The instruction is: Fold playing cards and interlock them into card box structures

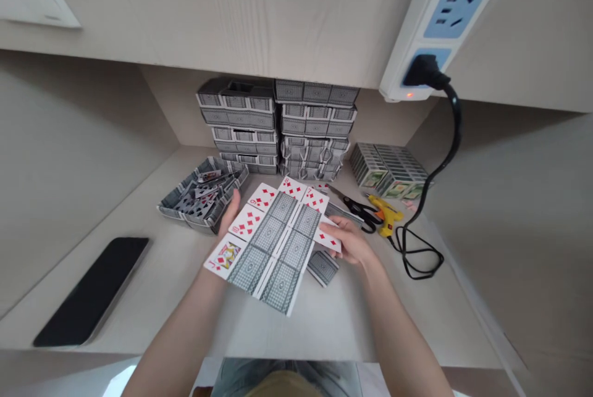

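A flat panel of joined playing cards is held above the desk. Patterned backs cover its middle, and diamond faces line its left and far edges. My left hand grips the panel's left side; the thumb shows at the edge, the other fingers are hidden underneath. At the panel's right edge, my right hand pinches a loose diamond playing card between thumb and fingers. That card touches or overlaps the panel; I cannot tell whether it is attached. Below it, a small stack of cards lies face down on the desk.
A card-built tray of loose cards sits left, near a black phone-like slab. Stacked card boxes stand behind. Black scissors, a yellow glue gun and card packs lie right. A cable hangs from the power strip.
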`<move>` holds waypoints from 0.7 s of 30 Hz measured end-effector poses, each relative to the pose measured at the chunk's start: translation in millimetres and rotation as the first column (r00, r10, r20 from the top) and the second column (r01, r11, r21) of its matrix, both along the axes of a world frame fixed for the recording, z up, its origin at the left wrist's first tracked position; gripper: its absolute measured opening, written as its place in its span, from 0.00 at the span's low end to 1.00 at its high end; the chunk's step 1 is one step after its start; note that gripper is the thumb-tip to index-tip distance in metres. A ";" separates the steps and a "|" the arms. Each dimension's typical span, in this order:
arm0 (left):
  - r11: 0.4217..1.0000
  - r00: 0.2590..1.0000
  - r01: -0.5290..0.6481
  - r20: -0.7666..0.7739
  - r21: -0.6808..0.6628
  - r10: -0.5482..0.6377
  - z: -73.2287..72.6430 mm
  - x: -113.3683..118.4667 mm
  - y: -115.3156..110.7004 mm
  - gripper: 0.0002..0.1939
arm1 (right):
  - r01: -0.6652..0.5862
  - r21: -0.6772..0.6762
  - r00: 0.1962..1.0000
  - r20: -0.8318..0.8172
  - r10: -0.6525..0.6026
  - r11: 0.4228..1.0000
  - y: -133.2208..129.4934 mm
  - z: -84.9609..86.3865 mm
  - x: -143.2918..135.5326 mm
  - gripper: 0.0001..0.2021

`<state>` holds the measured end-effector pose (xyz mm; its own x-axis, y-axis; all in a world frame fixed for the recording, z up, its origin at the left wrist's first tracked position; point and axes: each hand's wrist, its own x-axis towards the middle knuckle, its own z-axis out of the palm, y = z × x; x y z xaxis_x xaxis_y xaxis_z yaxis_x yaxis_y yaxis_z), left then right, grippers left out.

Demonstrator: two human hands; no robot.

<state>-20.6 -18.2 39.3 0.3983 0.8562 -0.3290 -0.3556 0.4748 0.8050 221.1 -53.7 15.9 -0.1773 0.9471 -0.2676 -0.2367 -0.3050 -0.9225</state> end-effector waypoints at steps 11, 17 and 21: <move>0.996 0.982 0.089 -0.167 0.020 -0.085 -13.7 -1.5 11.3 0.16 | 0.248 0.130 0.968 0.009 -0.251 0.960 8.3 -5.7 -1.0 0.15; 0.993 0.969 -0.071 -0.230 0.094 0.091 -24.7 10.3 10.7 0.17 | 0.171 0.213 0.980 0.066 -0.189 0.962 8.7 -14.3 -4.0 0.15; 0.983 0.947 -0.126 -0.279 0.133 0.159 -27.7 15.0 10.6 0.18 | 0.170 0.187 0.980 0.074 -0.186 0.967 10.2 -18.9 -4.4 0.16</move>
<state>-5.6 -7.6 11.6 0.1721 0.9348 -0.3106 -0.1586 0.3375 0.9279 216.6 -43.5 -3.0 0.0157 0.9951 -0.0978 -0.1857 -0.0932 -0.9782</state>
